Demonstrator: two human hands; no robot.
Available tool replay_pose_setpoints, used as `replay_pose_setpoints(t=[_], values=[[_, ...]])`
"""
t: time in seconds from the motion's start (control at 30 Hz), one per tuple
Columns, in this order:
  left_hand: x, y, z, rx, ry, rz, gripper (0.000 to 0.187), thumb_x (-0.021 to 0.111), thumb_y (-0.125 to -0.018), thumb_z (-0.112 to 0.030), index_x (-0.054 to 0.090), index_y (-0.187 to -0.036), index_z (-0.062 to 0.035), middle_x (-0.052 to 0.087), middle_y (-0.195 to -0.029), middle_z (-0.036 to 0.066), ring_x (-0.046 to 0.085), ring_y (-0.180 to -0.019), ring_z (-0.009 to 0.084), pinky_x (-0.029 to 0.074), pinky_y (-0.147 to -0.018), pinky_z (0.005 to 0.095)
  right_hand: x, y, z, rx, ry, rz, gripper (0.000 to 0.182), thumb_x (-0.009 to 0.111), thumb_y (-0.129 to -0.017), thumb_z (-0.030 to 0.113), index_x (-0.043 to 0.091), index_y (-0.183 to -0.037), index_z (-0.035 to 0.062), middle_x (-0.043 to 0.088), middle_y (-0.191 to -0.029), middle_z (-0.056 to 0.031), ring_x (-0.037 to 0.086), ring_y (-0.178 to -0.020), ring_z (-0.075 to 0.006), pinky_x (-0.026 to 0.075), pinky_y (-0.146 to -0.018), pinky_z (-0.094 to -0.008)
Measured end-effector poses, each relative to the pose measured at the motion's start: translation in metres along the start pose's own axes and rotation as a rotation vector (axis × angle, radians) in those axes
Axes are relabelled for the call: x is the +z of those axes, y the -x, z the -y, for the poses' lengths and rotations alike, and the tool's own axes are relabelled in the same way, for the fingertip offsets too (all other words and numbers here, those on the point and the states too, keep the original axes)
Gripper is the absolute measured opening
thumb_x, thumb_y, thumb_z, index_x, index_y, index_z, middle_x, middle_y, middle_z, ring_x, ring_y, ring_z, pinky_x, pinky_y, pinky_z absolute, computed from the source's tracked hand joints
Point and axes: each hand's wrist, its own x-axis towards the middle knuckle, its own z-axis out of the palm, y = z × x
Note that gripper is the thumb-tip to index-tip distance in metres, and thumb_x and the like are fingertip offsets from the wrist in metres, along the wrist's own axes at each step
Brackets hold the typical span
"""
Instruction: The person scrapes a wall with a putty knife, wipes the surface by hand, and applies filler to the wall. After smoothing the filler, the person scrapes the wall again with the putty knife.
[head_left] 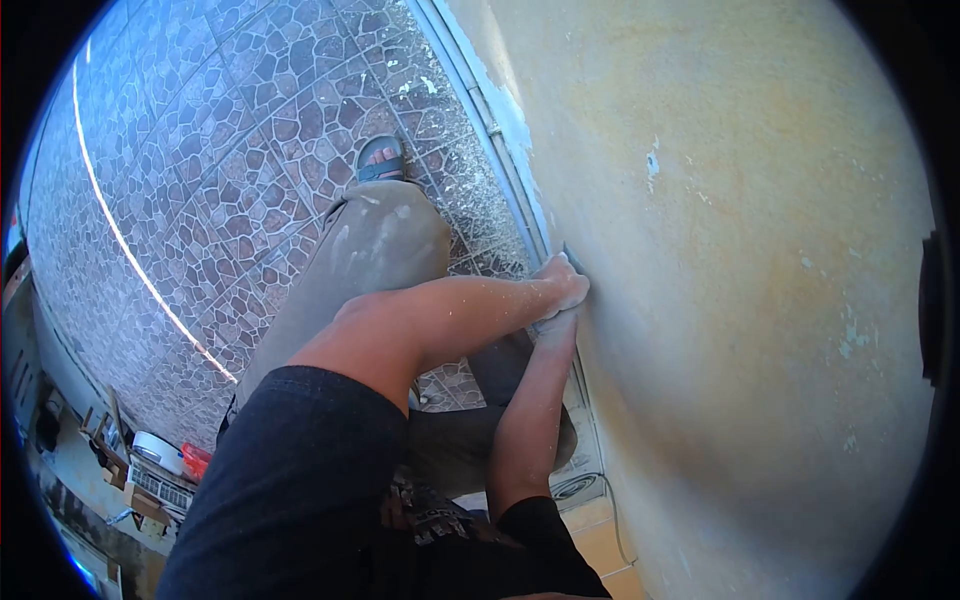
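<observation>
My left hand point(566, 283), dusted with pale powder, is closed at the lower edge of the yellowish wall point(740, 250). A thin dark blade, which looks like a scraper point(573, 254), juts out past its fingers against the wall. Right beside it and partly behind it, my right hand point(556, 322) is closed too, around the same tool as far as I can see. The tool's handle is hidden inside the hands. Along the wall's foot, the blue paint strip point(515, 125) has a ragged, peeled edge.
A pipe point(492, 128) follows the wall's base. Pale flakes point(465, 190) litter the patterned tile floor point(290, 130) near my sandalled foot point(381, 158). A coiled cable point(577, 487) lies by the wall behind me. A white basin point(157, 452), a red bag point(196, 461) and boxes stand at lower left.
</observation>
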Motion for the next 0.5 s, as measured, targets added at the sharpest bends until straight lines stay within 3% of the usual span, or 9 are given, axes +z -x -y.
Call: replay_pose_setpoints(t=[0.13,0.17,0.2,0.33,0.4,0.43,0.5], values=[[0.016,0.054,-0.009,-0.011,-0.022,-0.043,0.057,0.051,-0.078,-0.014,0.045,-0.133,0.0024,0.053,-0.128,0.023,0.057,-0.114,0.0408,0.046,-0.098,0.0415,-0.024,0.040,-0.002,-0.006,-0.019,-0.020,0.042,0.043,-0.096,0.034,0.052,-0.124,0.0034,0.061,-0.114,-0.0147,0.062,-0.103,-0.0278,0.052,-0.085,-0.0428],[0.032,0.062,0.003,0.149,-0.154,-0.116,0.060,0.051,-0.079,-0.016,0.042,-0.136,0.0018,0.051,-0.131,0.022,0.055,-0.117,0.0396,0.044,-0.101,0.0405,-0.031,0.043,0.002,-0.007,-0.020,-0.017,0.042,0.043,-0.096,0.034,0.052,-0.124,0.0033,0.061,-0.114,-0.0147,0.062,-0.103,-0.0278,0.052,-0.085,-0.0428],[0.029,0.068,0.001,0.149,-0.154,-0.120,0.060,0.051,-0.079,-0.016,0.042,-0.136,0.0018,0.051,-0.131,0.022,0.055,-0.117,0.0396,0.044,-0.101,0.0405,-0.047,0.064,0.001,-0.004,-0.023,-0.011,0.042,0.043,-0.096,0.034,0.052,-0.124,0.0032,0.061,-0.114,-0.0147,0.062,-0.103,-0.0278,0.052,-0.085,-0.0428],[0.012,0.084,-0.012,0.117,-0.168,0.106,0.063,0.050,-0.079,-0.014,0.040,-0.139,0.0024,0.051,-0.132,0.022,0.050,-0.125,0.0349,0.040,-0.105,0.0381,-0.046,0.067,0.004,0.002,-0.038,-0.018,0.042,0.043,-0.096,0.034,0.052,-0.124,0.0030,0.061,-0.114,-0.0148,0.062,-0.103,-0.0277,0.052,-0.085,-0.0428],[0.022,0.070,0.004,0.145,-0.123,-0.015,0.043,0.052,-0.078,-0.013,0.053,-0.118,0.0006,0.053,-0.125,0.022,0.051,-0.121,0.0394,0.044,-0.100,0.0435,-0.037,0.066,0.001,-0.001,-0.037,-0.024,0.043,0.043,-0.096,0.034,0.052,-0.124,0.0029,0.061,-0.114,-0.0148,0.062,-0.103,-0.0277,0.052,-0.085,-0.0428],[0.027,0.062,0.014,0.144,-0.124,-0.003,0.043,0.052,-0.078,-0.013,0.053,-0.118,0.0006,0.053,-0.125,0.022,0.051,-0.121,0.0394,0.044,-0.100,0.0435,-0.033,0.070,-0.005,-0.004,-0.039,-0.034,0.043,0.043,-0.096,0.034,0.052,-0.124,0.0028,0.061,-0.114,-0.0148,0.062,-0.103,-0.0277,0.052,-0.085,-0.0428],[0.031,0.046,0.024,0.273,-0.112,-0.073,0.056,0.050,-0.081,-0.012,0.047,-0.135,0.0013,0.058,-0.125,0.024,0.054,-0.120,0.0348,0.041,-0.104,0.0396,-0.027,0.062,0.000,-0.016,-0.039,-0.041,0.043,0.043,-0.096,0.034,0.052,-0.124,0.0027,0.061,-0.114,-0.0149,0.062,-0.103,-0.0277,0.052,-0.085,-0.0428]])
